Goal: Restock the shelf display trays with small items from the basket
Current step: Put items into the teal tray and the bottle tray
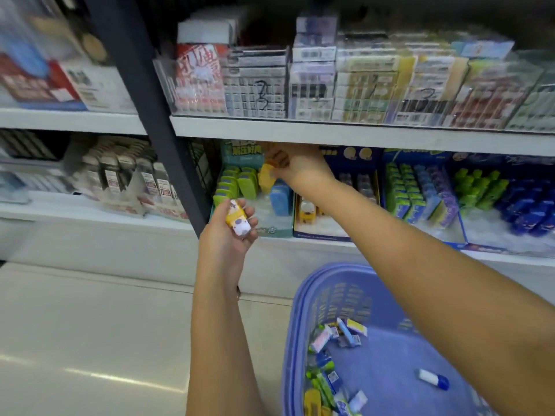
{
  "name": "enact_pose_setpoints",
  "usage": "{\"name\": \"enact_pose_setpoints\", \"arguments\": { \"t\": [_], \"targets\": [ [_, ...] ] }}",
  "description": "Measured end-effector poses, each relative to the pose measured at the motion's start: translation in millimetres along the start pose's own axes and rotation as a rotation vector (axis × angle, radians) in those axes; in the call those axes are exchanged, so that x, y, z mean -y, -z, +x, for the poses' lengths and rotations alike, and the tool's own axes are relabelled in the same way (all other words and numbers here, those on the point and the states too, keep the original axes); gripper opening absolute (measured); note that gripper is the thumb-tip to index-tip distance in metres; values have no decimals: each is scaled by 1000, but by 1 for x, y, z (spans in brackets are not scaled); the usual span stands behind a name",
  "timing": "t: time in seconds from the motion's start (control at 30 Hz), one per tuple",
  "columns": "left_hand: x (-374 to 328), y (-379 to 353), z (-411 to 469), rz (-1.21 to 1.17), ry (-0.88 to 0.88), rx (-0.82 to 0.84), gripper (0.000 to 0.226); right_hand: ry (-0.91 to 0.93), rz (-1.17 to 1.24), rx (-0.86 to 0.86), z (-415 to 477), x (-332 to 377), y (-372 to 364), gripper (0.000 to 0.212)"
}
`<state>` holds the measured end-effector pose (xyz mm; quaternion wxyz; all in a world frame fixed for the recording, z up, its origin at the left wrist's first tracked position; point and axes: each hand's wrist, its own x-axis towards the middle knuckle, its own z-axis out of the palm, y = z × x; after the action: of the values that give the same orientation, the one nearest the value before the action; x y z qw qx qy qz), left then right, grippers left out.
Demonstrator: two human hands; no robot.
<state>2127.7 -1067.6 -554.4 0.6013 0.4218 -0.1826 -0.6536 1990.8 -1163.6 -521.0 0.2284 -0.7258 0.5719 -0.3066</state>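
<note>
Display tray (277, 232) on the lower shelf (390, 246) is where we see the right hand (295, 165) pinching a yellow item (266, 177); the left hand (228, 235) cups a yellow-and-white item (238, 220) just before it, above the purple basket (295, 325).

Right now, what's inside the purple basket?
The purple basket holds loose small packets along its left side, a few more farther back, and a blue-capped white tube alone. The right forearm covers the basket's right part.
</note>
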Motion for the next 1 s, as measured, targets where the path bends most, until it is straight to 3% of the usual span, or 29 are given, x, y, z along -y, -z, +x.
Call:
{"name": "enact_pose_setpoints", "arguments": {
  "t": [0.2, 0.4, 0.6, 0.7, 1.0],
  "targets": [
    [-1, 12, 7, -45, 19, -31, 33, 22, -349, 183, 25, 6, -23, 30],
    [13, 10, 10, -34, 52, -14, 34, -7, -372, 248, 29, 11, -13, 27],
    [14, 5, 11, -91, 35, -23, 35, -6, -521, 109, 22, 10, -24, 10],
    [13, 5, 10, -88, -8, -45, 24, -24, -614, 78, 13, 2, -26, 14],
    [18, 10, 6, 190, -100, -97, 15, 182, -752, 97, 19, 11, -23, 15]
  ]
}}
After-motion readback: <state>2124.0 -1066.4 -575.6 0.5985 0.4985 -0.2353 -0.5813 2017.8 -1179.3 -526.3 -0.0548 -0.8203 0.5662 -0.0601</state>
